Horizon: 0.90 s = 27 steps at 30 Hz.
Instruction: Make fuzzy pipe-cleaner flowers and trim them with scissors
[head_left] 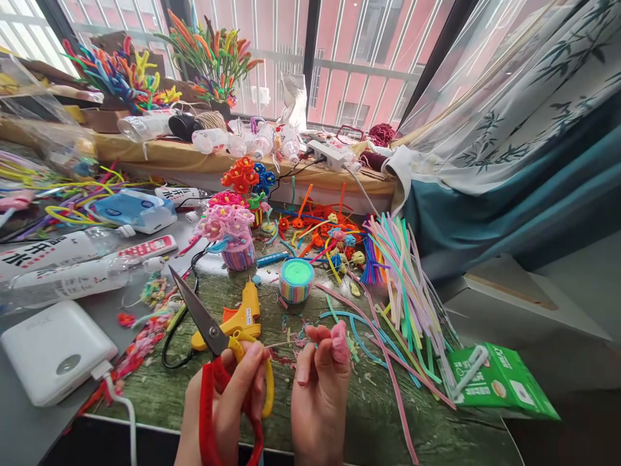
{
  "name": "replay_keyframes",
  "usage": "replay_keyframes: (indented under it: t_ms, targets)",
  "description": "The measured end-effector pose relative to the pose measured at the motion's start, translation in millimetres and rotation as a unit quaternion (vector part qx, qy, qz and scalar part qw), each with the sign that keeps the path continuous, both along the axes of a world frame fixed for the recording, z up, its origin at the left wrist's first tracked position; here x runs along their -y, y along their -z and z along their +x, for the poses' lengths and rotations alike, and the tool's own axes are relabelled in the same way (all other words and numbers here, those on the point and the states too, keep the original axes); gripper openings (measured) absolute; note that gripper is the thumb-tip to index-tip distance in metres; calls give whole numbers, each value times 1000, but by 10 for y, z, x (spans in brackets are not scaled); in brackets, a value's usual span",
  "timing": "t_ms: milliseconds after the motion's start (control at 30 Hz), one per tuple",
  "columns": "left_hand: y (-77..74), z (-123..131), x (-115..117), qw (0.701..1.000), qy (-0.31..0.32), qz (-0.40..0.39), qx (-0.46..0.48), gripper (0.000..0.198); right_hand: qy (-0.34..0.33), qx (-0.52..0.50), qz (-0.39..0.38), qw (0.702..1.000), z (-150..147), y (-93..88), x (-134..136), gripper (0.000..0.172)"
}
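Both hands are seen at the bottom centre of the frame. By the left hand (228, 404), scissors (213, 333) with red handles are gripped, their blades pointed toward the upper left; a yellow curved piece (270, 388) is seen beside the handles, though whether it is joined to them cannot be told. Between thumb and forefinger of the same hand, a thin pale strand (285, 343) is pinched and is stretched toward the right hand (319, 388). A pink fluffy piece (341, 343) is grasped at the fingers of the right hand, just right of centre in the lower half. Both hands are held above a dark green table (160, 398). Just beyond the left hand, a yellow glue gun (250, 307) is laid, and near the centre a striped round pot (296, 291) with a green top is placed. Farther up and left, pink flowers (226, 217) are held in a purple striped pot (239, 255), with orange flowers (240, 173) seen above. At right of centre, pastel fuzzy stems (402, 278) are fanned out; a green packet (509, 382) is set at the lower right. At the lower left, a white cable (129, 414) is plugged into a white box (53, 343).
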State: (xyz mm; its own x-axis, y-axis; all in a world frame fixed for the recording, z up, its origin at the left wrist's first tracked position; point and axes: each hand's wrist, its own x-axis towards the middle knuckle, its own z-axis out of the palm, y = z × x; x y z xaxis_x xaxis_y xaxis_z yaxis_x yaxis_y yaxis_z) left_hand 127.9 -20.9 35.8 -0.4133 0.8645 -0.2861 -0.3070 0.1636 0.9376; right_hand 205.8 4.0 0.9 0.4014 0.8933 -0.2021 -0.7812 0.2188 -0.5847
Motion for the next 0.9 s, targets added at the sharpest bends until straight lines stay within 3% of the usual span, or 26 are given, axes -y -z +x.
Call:
replay_keyframes:
  t_ms: [367,633,767,900]
  targets:
    - [-131,-106,45,987,42,4,-153,44,-22,28,8,999,84,-47,-30,36]
    - [-28,-319,51,968,130,14,-215,58,-51,3,4,999,99,-138,-3,33]
    - [-111,-256,65,970,107,-7,-216,59,-74,-11,39,996,87,-16,4,24]
    - [-112,-257,45,975,94,-10,-201,62,-146,25,79,986,33,171,-11,24]
